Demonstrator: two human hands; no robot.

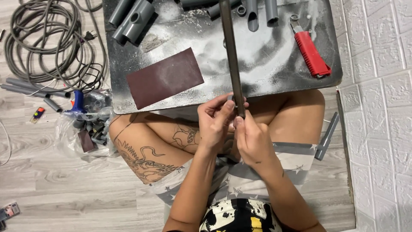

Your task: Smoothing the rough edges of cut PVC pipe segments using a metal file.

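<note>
Both hands met over the lap, just off the board's (128, 96) near edge. Left hand (216, 124) and right hand (253, 144) were both clamped on the lower end of a long dark file (230, 51), which ran up across the dusty board. Sandpaper (165, 77) lay near the near-left corner; red cutter (312, 53) by the right edge; grey pipes (131, 17) along the far edge.

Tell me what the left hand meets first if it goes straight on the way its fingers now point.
The left hand points right, so it likely meets the right hand first; both already grip the long dark metal file there.
</note>
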